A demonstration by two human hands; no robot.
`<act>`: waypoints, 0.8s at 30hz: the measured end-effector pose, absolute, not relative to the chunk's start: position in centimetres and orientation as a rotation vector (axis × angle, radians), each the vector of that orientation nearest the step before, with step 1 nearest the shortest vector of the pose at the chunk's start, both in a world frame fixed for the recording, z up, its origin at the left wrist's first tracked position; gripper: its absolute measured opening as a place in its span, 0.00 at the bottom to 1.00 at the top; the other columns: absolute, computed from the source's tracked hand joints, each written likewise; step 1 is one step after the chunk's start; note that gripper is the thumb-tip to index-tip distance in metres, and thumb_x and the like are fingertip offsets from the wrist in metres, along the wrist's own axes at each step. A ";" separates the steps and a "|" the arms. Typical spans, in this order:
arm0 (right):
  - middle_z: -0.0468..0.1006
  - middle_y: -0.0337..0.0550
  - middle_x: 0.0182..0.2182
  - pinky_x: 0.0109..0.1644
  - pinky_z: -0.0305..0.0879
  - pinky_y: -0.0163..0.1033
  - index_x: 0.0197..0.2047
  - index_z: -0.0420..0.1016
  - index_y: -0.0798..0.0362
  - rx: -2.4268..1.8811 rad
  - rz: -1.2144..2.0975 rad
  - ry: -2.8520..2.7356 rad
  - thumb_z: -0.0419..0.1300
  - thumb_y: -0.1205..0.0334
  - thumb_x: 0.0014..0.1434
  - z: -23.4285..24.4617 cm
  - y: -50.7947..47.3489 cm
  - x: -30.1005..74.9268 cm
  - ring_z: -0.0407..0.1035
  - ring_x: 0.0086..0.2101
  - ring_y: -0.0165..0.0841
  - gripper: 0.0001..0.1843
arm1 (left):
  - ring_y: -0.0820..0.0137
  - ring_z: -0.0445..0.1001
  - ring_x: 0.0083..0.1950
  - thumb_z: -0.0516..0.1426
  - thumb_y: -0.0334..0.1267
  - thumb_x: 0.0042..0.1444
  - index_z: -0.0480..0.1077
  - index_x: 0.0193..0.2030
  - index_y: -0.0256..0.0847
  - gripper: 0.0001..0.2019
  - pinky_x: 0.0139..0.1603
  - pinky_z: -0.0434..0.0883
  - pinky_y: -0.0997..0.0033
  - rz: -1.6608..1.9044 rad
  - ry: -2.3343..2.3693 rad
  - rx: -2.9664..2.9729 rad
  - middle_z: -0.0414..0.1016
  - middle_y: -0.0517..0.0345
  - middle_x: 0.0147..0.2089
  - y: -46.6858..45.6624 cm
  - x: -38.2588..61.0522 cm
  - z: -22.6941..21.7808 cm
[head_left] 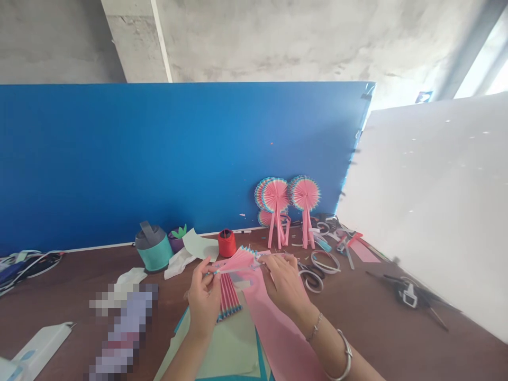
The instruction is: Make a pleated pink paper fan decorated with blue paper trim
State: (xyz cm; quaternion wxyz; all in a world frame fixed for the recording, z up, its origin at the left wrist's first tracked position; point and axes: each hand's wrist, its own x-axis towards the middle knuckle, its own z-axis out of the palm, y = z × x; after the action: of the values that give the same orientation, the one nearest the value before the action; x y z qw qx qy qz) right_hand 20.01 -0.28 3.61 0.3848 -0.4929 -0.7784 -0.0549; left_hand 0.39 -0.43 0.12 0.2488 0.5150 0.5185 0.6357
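Note:
My left hand [204, 296] is closed, its thumb and fingers pinching one end of a thin whitish strip [234, 271]. The strip stretches toward my right hand [286, 280], whose fingers are bent together; what lies in their tips is hidden. Between and beneath both hands is a pleated pink paper fan [230, 297] with blue-edged folds, partly spread at its far end. Under it lie pale green paper sheets [232, 349] and a long pink sheet [286, 338].
Finished pink fans [305, 194] lean on the blue partition [159, 159]. Behind my hands stand a red spool [226, 244] and a teal container [154, 248]. Rolls of pale tape [325, 261] and red-handled scissors [349, 241] lie to the right. A white box [42, 346] sits front left.

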 end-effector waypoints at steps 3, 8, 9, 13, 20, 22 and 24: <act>0.77 0.40 0.32 0.41 0.46 0.39 0.39 0.67 0.51 -1.292 -0.155 -1.930 0.46 0.73 0.59 3.5 -0.1 20.3 0.67 0.33 0.32 0.12 | 0.67 0.77 0.41 0.57 0.45 0.53 0.62 0.56 0.40 0.24 0.42 0.73 0.69 1.741 1.375 1.361 0.69 0.56 0.39 -0.3 0.3 0.3; 0.77 0.41 0.33 0.45 0.46 0.41 0.38 0.68 0.51 -1.327 -0.159 -1.846 0.47 0.73 0.58 3.3 0.2 20.5 0.67 0.35 0.33 0.11 | 0.67 0.77 0.40 0.59 0.45 0.51 0.63 0.54 0.40 0.24 0.41 0.73 0.69 1.767 1.325 1.301 0.69 0.57 0.38 -0.5 0.3 0.9; 0.77 0.41 0.33 0.46 0.46 0.41 0.38 0.68 0.51 -1.326 -0.155 -1.831 0.48 0.72 0.58 3.2 0.2 20.5 0.67 0.35 0.33 0.11 | 0.67 0.77 0.40 0.59 0.46 0.50 0.63 0.54 0.40 0.25 0.41 0.73 0.70 1.770 1.313 1.289 0.69 0.57 0.38 -0.5 0.3 1.0; 0.76 0.40 0.30 0.47 0.46 0.41 0.33 0.68 0.51 -1.337 -0.147 -1.775 0.48 0.72 0.57 3.1 0.4 20.6 0.66 0.33 0.32 0.10 | 0.68 0.77 0.39 0.61 0.45 0.49 0.62 0.54 0.40 0.26 0.40 0.73 0.71 1.746 1.282 1.271 0.70 0.57 0.38 -0.6 0.2 1.4; 0.73 0.37 0.25 0.47 0.46 0.41 0.32 0.68 0.52 -1.371 -0.195 -1.742 0.49 0.71 0.56 2.8 0.6 21.0 0.65 0.30 0.31 0.08 | 0.67 0.77 0.40 0.61 0.45 0.49 0.63 0.54 0.40 0.27 0.43 0.73 0.70 1.739 1.283 1.272 0.70 0.57 0.38 -1.1 0.3 2.0; 0.73 0.38 0.24 0.47 0.46 0.42 0.32 0.68 0.52 -1.361 -0.181 -1.731 0.49 0.71 0.56 2.7 0.7 21.0 0.64 0.29 0.32 0.08 | 0.67 0.77 0.41 0.61 0.46 0.48 0.63 0.54 0.40 0.27 0.44 0.73 0.70 1.738 1.284 1.271 0.70 0.57 0.38 -1.2 0.3 2.2; 0.74 0.38 0.25 0.48 0.46 0.42 0.32 0.68 0.52 -1.360 -0.158 -1.727 0.50 0.71 0.56 2.5 0.8 21.1 0.65 0.30 0.32 0.08 | 0.68 0.77 0.40 0.62 0.46 0.48 0.63 0.54 0.40 0.27 0.43 0.73 0.71 1.742 1.284 1.266 0.70 0.57 0.38 -1.2 0.3 2.3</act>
State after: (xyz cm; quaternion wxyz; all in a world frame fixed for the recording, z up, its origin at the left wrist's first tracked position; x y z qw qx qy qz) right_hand 21.05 0.79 2.54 0.4520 -0.5504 -0.6991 -0.0639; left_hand 0.33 -1.22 2.33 0.3121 0.4799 0.4864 0.6601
